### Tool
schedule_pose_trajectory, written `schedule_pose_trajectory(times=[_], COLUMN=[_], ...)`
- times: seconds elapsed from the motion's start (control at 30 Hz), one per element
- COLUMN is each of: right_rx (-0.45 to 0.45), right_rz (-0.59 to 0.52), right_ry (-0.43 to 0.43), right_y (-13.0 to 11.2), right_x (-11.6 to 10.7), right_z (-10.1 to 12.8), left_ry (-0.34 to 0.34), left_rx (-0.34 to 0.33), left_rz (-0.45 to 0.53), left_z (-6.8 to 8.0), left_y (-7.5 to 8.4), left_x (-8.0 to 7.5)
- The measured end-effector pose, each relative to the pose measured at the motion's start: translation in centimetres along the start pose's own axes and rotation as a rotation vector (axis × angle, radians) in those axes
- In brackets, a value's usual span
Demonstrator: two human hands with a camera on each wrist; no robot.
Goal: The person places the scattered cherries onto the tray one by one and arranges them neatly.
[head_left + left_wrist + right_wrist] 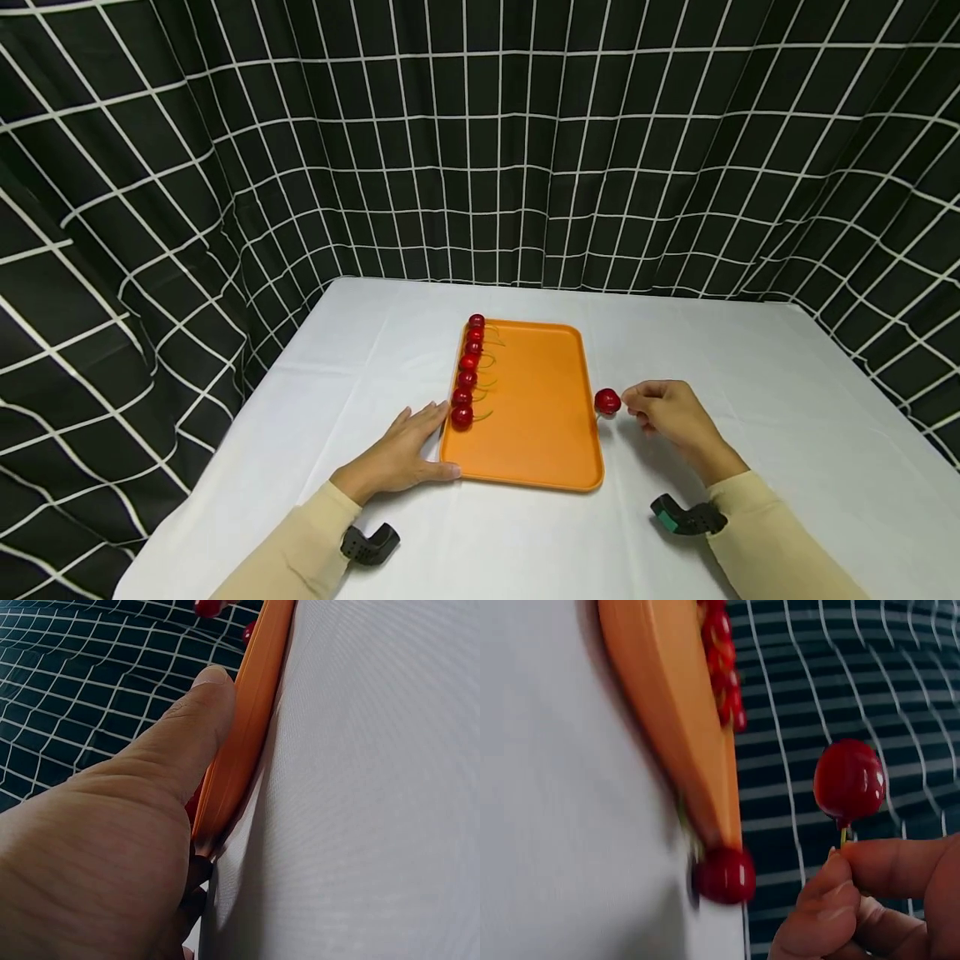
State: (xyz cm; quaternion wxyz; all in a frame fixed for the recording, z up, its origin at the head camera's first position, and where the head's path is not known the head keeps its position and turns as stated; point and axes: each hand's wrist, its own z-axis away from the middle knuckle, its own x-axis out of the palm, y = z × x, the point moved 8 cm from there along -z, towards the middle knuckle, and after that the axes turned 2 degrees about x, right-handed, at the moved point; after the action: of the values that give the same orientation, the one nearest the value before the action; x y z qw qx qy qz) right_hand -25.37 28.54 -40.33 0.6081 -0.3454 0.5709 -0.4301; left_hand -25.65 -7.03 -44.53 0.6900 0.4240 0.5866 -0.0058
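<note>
My right hand (670, 408) pinches the stem of a shiny red cherry (850, 780) between thumb and fingers, and the fruit points away from the fingertips. Beside the right edge of the orange tray (536, 400) lies a second cherry (726, 875) on the cloth. From the head view these two fruits overlap, just right of the tray. Along the tray's left side runs a line of several cherries (467, 379), stems turned inward. My left hand (403, 450) rests at the tray's near left corner, fingers against the left side and thumb (206, 712) along the near edge.
A white cloth (375, 333) covers the table beneath the tray. Black curtains (510, 150) with a white grid hang behind and on both sides. Dark devices are strapped on both wrists, over beige sleeves (772, 533).
</note>
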Motion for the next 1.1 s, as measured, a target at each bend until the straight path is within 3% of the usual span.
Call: schedule_pose_trajectory(times=[0.1,0.33,0.7,1.1], right_rx=[-0.014,-0.025,-0.037,-0.081], right_rz=[-0.012,0.028,0.132,0.271], right_ry=[0.015,0.144,0.216,0.318], right_y=[-1.1,-2.9,-5.2,-6.0], right_x=[1.6,6.0,14.2,17.4], right_z=[0.6,1.9,3.0,3.5], left_ry=[-0.001,-0.015,-0.019,-0.022], left_rx=[-0.004,-0.001,-0.009,-0.006], left_rz=[-0.003,-0.011,-0.021,-0.053], left_z=[-0.1,-0.2,-0.2,-0.2], left_y=[0.1,0.0,-0.2,-0.3], left_x=[0.0,0.2,0.0,-0.3])
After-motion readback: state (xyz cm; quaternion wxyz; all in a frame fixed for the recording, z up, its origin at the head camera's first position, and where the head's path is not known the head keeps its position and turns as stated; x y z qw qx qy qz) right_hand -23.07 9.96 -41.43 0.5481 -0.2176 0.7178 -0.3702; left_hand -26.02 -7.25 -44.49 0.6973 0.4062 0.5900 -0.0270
